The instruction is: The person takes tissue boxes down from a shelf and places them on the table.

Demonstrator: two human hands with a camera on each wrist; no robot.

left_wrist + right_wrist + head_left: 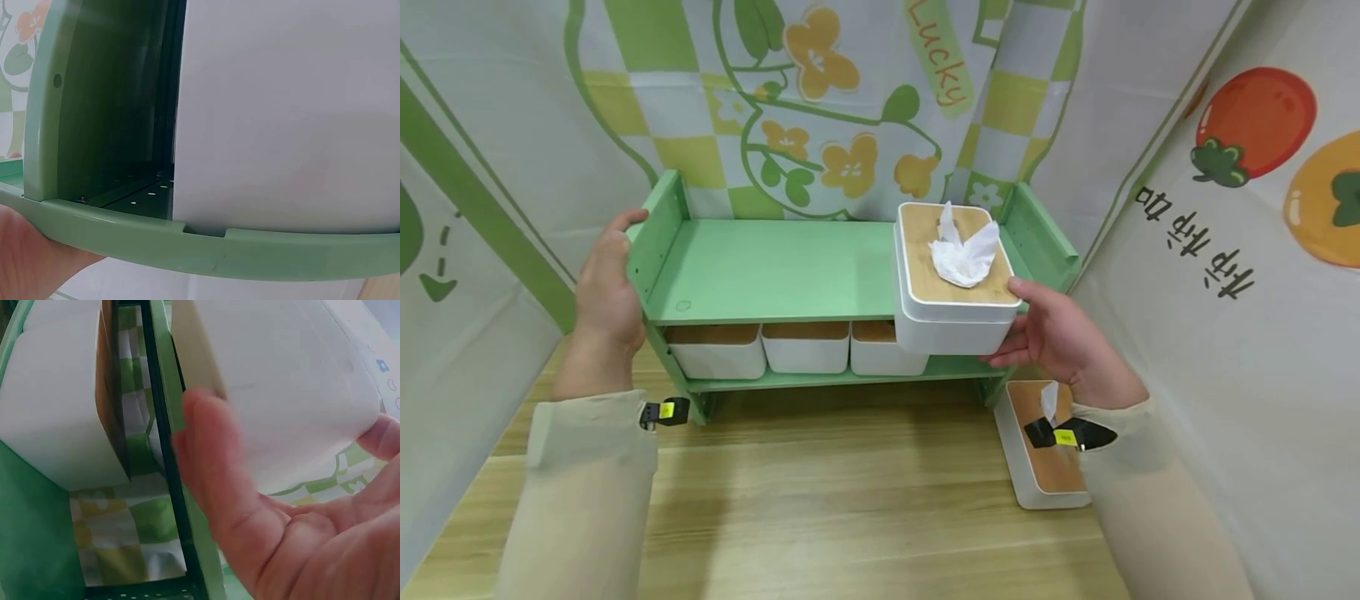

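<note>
My right hand holds a white tissue box at its right front corner, thumb on the wooden lid and fingers beneath. A white tissue sticks up from the lid. This box overlaps the right part of the green shelf's top board in the head view. In the right wrist view, the fingers lie along the box's white underside. My left hand grips the shelf's left side panel near its top. Up close in the left wrist view, the hand is partly hidden behind the panel edge.
On the lower board stand three white boxes with wooden tops, including a left one and a middle one. Another tissue box is on the wood floor at right, partly behind my right wrist. Printed cloth walls enclose the shelf.
</note>
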